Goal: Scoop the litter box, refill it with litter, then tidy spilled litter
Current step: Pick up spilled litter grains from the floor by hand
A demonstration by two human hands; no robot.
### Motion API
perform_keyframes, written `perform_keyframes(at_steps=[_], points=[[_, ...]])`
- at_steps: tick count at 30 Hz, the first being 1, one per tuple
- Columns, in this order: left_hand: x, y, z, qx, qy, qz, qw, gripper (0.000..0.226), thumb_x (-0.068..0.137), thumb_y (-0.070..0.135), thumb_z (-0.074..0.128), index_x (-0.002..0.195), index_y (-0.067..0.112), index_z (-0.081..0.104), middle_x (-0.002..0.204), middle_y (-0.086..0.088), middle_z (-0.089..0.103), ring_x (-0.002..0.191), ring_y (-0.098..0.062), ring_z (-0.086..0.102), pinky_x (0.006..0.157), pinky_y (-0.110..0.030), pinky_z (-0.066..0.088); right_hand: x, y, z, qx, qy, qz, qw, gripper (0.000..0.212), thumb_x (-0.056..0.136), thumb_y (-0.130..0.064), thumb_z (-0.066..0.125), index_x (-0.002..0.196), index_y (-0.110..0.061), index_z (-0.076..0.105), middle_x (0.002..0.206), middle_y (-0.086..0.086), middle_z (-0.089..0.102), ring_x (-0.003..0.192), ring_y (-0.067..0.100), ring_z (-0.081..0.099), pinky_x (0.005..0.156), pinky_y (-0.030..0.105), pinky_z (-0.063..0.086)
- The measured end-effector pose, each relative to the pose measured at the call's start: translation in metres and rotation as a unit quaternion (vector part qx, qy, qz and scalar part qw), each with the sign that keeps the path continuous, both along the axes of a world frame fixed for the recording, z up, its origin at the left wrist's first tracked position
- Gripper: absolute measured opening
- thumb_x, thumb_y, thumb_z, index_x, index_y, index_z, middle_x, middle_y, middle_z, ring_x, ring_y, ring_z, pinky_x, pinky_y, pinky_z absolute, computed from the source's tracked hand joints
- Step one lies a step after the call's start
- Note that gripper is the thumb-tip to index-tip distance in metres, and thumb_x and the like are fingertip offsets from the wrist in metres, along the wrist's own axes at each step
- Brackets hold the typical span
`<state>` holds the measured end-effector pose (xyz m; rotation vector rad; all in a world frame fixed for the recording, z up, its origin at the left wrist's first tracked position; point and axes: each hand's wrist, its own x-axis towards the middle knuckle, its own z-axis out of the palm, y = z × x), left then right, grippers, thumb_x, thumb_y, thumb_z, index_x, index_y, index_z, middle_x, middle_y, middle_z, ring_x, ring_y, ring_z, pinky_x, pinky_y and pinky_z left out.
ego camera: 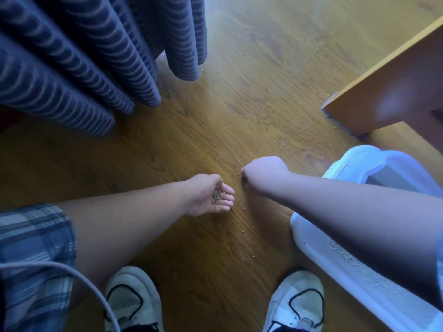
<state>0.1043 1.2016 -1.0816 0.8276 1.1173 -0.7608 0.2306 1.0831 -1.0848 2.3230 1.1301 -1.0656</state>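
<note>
Left hand is lying palm-up low over the wood floor, fingers slightly cupped together, carrying a small heap of litter granules; right hand is hovering knuckles-up just beside it, fingers curled downward, tips hidden, pinch not confirmable. Right forearm is crossing over the white litter box at right. Stray granules are lying scattered on open floor between striped curtain and wooden furniture edge.

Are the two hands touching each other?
Apart. The head view shows a strip of bare floor between the left hand and the right hand.
</note>
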Motion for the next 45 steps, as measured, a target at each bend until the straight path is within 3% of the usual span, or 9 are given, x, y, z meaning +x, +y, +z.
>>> perform_keyframes(at_steps=[5,9,14,19,25,29,32,37,45], points=[[-0.002,-0.004,-0.009,-0.004,-0.017,0.014,1.000,0.039,0.106,0.023,0.031,0.117,0.001,0.061,0.108,-0.020,0.069,0.101,-0.028,0.068,0.087,-0.041,0.059,-0.019,0.001,0.020,0.125,0.048,-0.038,0.990,0.020,0.083,-0.037,0.055,0.070,-0.022,0.057,0.066,-0.005,0.057,0.067,0.021,0.057,0.056,0.026,0.043],[0.002,-0.005,-0.007,-0.077,-0.065,0.042,0.994,0.036,0.104,0.022,0.029,0.114,0.005,0.059,0.093,-0.014,0.068,0.080,-0.024,0.065,0.063,-0.035,0.057,-0.038,0.002,0.046,0.170,0.130,0.021,0.977,0.009,0.086,-0.036,0.051,0.081,-0.029,0.053,0.073,-0.005,0.062,0.067,0.018,0.058,0.054,0.028,0.045],[0.013,-0.010,-0.006,-0.063,-0.044,0.031,0.997,0.036,0.105,0.025,0.030,0.106,0.004,0.060,0.086,-0.012,0.061,0.073,-0.021,0.063,0.064,-0.031,0.055,-0.001,-0.016,0.042,0.128,0.037,-0.046,0.990,0.033,0.095,-0.047,0.037,0.077,-0.023,0.049,0.075,-0.006,0.059,0.072,0.022,0.056,0.063,0.032,0.046],[0.024,-0.010,-0.008,0.009,-0.038,0.031,0.999,0.036,0.104,0.020,0.031,0.100,0.003,0.062,0.082,-0.012,0.061,0.070,-0.021,0.060,0.068,-0.031,0.054,0.068,-0.048,0.016,0.006,-0.078,-0.060,0.995,0.028,0.102,-0.042,0.032,0.092,-0.022,0.049,0.104,0.007,0.066,0.094,0.032,0.061,0.076,0.037,0.049],[0.026,-0.011,-0.010,0.017,-0.021,0.024,0.999,0.037,0.105,0.022,0.033,0.102,0.002,0.065,0.085,-0.013,0.064,0.075,-0.022,0.063,0.071,-0.034,0.054,0.071,-0.037,0.002,-0.029,-0.106,-0.026,0.994,0.052,0.099,-0.063,0.034,0.097,-0.017,0.060,0.094,0.003,0.063,0.093,0.031,0.064,0.067,0.035,0.044],[0.030,-0.014,-0.008,0.023,-0.020,0.033,0.999,0.038,0.105,0.021,0.032,0.102,0.002,0.065,0.084,-0.013,0.064,0.073,-0.021,0.063,0.070,-0.034,0.055,0.072,-0.023,0.005,-0.038,-0.105,0.014,0.994,0.036,0.102,-0.047,0.043,0.101,-0.018,0.064,0.099,0.002,0.065,0.096,0.030,0.063,0.066,0.034,0.042],[0.032,-0.016,-0.008,0.022,-0.015,0.033,0.999,0.038,0.105,0.021,0.033,0.105,0.002,0.065,0.087,-0.013,0.064,0.076,-0.022,0.064,0.072,-0.034,0.056,0.068,-0.015,0.002,-0.064,-0.107,0.028,0.992,0.020,0.100,-0.030,0.051,0.101,-0.019,0.067,0.079,-0.004,0.052,0.082,0.027,0.057,0.061,0.033,0.040],[0.033,-0.016,-0.008,0.019,-0.018,0.036,0.999,0.038,0.105,0.021,0.033,0.106,0.001,0.065,0.089,-0.014,0.064,0.077,-0.021,0.064,0.071,-0.034,0.056,0.065,-0.002,0.003,-0.085,-0.088,0.040,0.992,0.018,0.102,-0.027,0.042,0.093,-0.025,0.057,0.096,-0.001,0.053,0.097,0.028,0.060,0.070,0.035,0.041],[0.032,-0.018,-0.008,0.016,-0.011,0.037,0.999,0.037,0.105,0.020,0.035,0.110,0.001,0.066,0.092,-0.016,0.066,0.081,-0.023,0.066,0.077,-0.036,0.058,0.068,-0.006,0.003,-0.054,-0.085,0.005,0.995,0.018,0.094,-0.013,0.046,0.087,-0.022,0.059,0.077,-0.003,0.053,0.080,0.027,0.055,0.062,0.031,0.042]])
